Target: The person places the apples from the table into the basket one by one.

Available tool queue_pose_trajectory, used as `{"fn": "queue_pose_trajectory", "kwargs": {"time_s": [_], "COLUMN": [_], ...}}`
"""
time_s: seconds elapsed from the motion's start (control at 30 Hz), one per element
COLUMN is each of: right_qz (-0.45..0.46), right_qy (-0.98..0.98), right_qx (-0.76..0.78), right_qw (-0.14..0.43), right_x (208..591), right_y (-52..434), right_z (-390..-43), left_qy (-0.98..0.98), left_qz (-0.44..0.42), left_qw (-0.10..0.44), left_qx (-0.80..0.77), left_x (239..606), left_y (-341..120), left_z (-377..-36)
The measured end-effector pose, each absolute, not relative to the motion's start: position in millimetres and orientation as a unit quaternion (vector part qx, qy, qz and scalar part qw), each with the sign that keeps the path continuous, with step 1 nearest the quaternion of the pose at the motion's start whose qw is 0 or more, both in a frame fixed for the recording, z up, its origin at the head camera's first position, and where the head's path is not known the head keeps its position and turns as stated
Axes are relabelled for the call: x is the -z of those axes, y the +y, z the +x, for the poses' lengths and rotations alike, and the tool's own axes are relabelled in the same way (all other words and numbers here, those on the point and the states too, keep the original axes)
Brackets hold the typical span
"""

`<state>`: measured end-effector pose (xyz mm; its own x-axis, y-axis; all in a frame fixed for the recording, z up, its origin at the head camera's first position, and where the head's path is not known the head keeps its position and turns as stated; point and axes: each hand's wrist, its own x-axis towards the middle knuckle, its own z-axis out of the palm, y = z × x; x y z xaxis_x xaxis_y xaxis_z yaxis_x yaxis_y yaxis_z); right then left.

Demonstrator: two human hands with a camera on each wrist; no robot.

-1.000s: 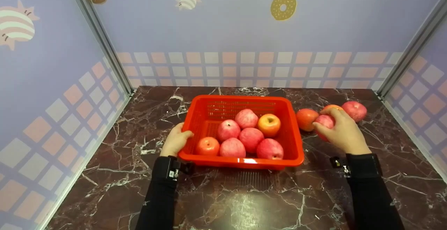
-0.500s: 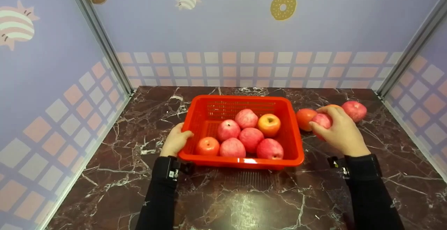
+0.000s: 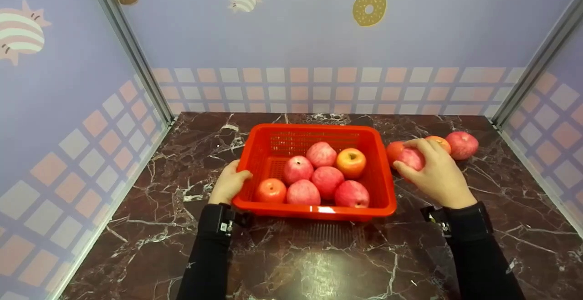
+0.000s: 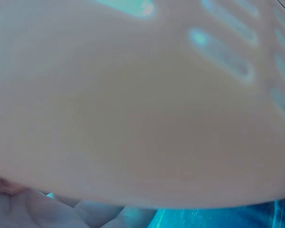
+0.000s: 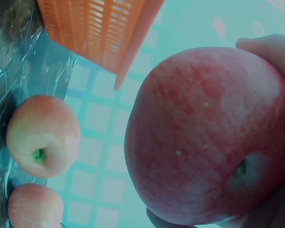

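A red plastic basket (image 3: 314,211) with slotted walls stands mid-table in the head view. Several red apples (image 3: 304,193), a yellow-orange apple (image 3: 351,163) and an orange-red apple (image 3: 271,190) lie inside. My left hand (image 3: 229,184) grips the basket's left side, thumb hooked over the rim; the basket wall (image 4: 133,118) fills most of the left wrist view. To the right of the basket, my right hand (image 3: 438,172) holds a red apple (image 5: 204,137) between thumb and fingers. In the head view this apple overlaps an orange-red apple (image 3: 394,150) behind it.
Another red apple (image 3: 462,145) and an orange apple (image 3: 439,142) rest on the table behind my right hand. The dark marbled table (image 3: 150,236) is bounded by patterned panels at the back (image 3: 309,31) and both sides.
My right hand has moved left toward the basket with the red apple, uncovering more of the orange apple behind it. The left hand and the basket have stayed put.
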<state>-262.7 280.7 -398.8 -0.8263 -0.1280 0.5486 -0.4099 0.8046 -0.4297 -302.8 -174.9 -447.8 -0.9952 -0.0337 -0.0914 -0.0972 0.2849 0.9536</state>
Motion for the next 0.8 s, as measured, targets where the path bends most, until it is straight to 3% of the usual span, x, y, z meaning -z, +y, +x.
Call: {"fn": "queue_pose_trajectory", "kwargs": {"time_s": [0.8], "right_qz": [0.206], "right_qy": [-0.902], "right_qx": [-0.274], "right_qw": [0.263], "right_x": [406.1], "right_y": [245.2], "right_z": [-254.9], "left_qy": [0.799], "left_qz": [-0.037], "left_qw": [0.02], "left_qx": [-0.6], "left_x": [447.8], "left_y": [-173.3], "left_z": [-302.4]}}
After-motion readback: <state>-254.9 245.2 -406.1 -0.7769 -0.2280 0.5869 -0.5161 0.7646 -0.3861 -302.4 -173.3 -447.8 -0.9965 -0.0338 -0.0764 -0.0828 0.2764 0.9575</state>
